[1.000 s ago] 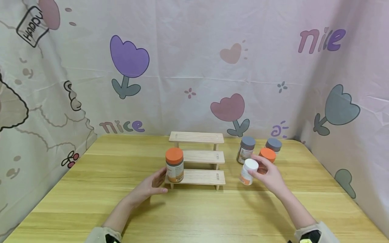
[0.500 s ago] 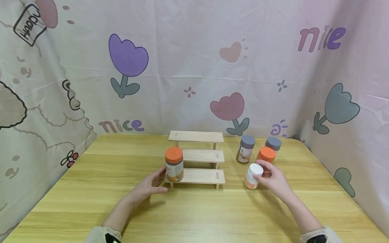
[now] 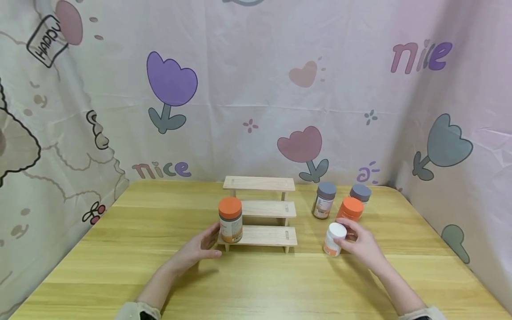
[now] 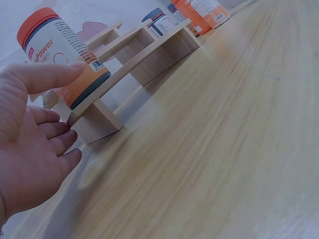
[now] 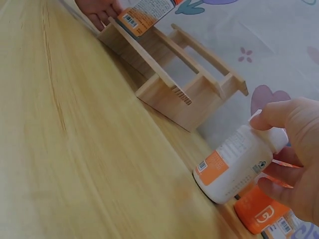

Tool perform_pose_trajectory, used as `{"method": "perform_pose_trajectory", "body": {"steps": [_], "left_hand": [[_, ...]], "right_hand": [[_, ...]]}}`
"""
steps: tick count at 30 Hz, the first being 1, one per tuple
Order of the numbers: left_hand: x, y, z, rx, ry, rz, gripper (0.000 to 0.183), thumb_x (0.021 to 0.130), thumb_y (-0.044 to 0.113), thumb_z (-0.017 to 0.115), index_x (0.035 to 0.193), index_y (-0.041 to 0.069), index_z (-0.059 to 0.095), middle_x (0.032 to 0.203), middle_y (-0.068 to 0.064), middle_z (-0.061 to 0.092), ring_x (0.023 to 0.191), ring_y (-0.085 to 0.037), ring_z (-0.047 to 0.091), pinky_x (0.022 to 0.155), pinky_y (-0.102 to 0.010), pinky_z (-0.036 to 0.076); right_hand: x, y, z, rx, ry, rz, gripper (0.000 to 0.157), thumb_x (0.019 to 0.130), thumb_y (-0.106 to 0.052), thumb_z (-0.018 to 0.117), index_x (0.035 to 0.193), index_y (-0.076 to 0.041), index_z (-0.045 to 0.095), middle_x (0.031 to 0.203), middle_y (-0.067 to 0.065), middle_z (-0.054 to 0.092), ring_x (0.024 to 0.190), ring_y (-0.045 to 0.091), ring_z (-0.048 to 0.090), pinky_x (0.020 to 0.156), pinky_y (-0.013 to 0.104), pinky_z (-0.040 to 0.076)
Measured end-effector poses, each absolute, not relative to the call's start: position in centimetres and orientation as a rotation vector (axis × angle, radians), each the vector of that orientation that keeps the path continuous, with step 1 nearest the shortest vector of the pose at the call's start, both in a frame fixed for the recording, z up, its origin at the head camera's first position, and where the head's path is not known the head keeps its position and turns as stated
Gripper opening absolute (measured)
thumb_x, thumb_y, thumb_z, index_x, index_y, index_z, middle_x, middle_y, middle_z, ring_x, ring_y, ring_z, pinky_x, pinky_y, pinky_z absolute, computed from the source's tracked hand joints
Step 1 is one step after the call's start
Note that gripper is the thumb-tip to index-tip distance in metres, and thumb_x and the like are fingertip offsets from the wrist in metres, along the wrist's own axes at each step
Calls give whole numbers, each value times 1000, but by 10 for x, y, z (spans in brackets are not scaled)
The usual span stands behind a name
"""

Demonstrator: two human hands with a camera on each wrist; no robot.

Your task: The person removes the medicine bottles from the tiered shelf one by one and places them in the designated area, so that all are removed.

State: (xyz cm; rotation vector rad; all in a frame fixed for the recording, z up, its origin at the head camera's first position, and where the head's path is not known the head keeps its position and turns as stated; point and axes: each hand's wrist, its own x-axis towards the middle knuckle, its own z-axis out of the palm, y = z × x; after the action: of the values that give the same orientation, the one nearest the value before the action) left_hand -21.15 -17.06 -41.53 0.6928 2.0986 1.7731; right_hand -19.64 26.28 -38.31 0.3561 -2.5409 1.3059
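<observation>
The tall bottle with an orange lid stands upright at the left end of the lowest step of a small wooden three-step rack. My left hand is around its left side, fingers loosely spread, with the thumb extended in front of the bottle in the left wrist view. A smaller white bottle, with an orange-and-white label, is upright at the right. My right hand pinches it near its cap, thumb in front and fingers behind. Just behind that hand stands an orange bottle, partly hidden by the fingers.
Two grey-lidded bottles stand farther back on the right: a dark one and another mostly hidden behind the orange bottle. A patterned cloth hangs behind the wooden table.
My right hand has moved the white bottle to the right and closer to me. My left hand and the orange-lidded bottle on the rack have kept their places; the head view has shifted slightly.
</observation>
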Motion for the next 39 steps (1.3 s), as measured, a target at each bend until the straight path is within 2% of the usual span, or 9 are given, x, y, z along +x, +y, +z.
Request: {"method": "perform_pose_trajectory", "body": {"steps": [12, 18, 25, 27, 31, 32, 34, 39], "left_hand": [[-212, -171, -416, 689, 2100, 1767, 81, 87, 6, 58, 145, -7, 3, 151, -25, 2, 137, -41, 6, 110, -50, 7], [-212, -171, -416, 687, 2095, 1772, 81, 87, 6, 58, 145, -7, 3, 151, -25, 2, 137, -42, 7, 110, -51, 8], [-212, -170, -415, 689, 2099, 1772, 81, 87, 6, 58, 145, -7, 4, 151, -25, 2, 137, -41, 7, 110, -50, 8], [-212, -171, -414, 686, 2099, 1772, 81, 87, 6, 58, 145, -7, 4, 151, -25, 2, 137, -41, 7, 110, -50, 8], [-212, -171, -413, 679, 2102, 1774, 81, 87, 6, 58, 145, -7, 4, 151, -24, 3, 137, -41, 7, 110, -50, 8], [-212, -171, -413, 676, 2103, 1775, 81, 87, 6, 59, 145, -7, 4, 151, -24, 3, 137, -41, 7, 110, -49, 8], [-211, -171, -413, 677, 2105, 1772, 81, 87, 6, 59, 145, -7, 4, 151, -25, 3, 137, -41, 7, 110, -49, 8], [-212, -171, -413, 679, 2110, 1767, 81, 87, 6, 59, 145, -7, 4, 151, -25, 3, 137, -41, 7, 110, -49, 8]], "right_hand": [[-197, 269, -388, 343, -2546, 1315, 47, 78, 0, 70, 121, 8, 53, 110, 23, 59, 85, 1, 55, 69, 21, 52], [-195, 272, -384, 387, -2516, 1314, 46, 80, -3, 69, 121, 8, 52, 111, 21, 58, 91, -1, 52, 73, 22, 52], [-197, 269, -371, 436, -2406, 1259, 39, 84, -1, 65, 120, 7, 54, 110, 20, 59, 95, 0, 53, 79, 12, 46], [-200, 268, -364, 444, -2366, 1259, 37, 85, -2, 64, 120, 7, 54, 110, 11, 60, 96, -1, 53, 81, 10, 44], [-206, 261, -347, 453, -2347, 1260, 39, 86, -5, 64, 122, 4, 54, 111, 9, 62, 98, 1, 55, 82, 9, 43], [-207, 258, -343, 471, -2348, 1265, 39, 86, -5, 64, 122, 4, 54, 112, 10, 62, 99, 2, 55, 83, 9, 44], [-209, 250, -333, 487, -2370, 1272, 42, 85, -5, 65, 124, 3, 53, 114, 19, 60, 100, 3, 55, 84, 10, 44], [-219, 225, -317, 563, -2395, 1341, 45, 85, -7, 66, 127, 2, 51, 116, 18, 61, 101, 4, 56, 88, 21, 48]]}}
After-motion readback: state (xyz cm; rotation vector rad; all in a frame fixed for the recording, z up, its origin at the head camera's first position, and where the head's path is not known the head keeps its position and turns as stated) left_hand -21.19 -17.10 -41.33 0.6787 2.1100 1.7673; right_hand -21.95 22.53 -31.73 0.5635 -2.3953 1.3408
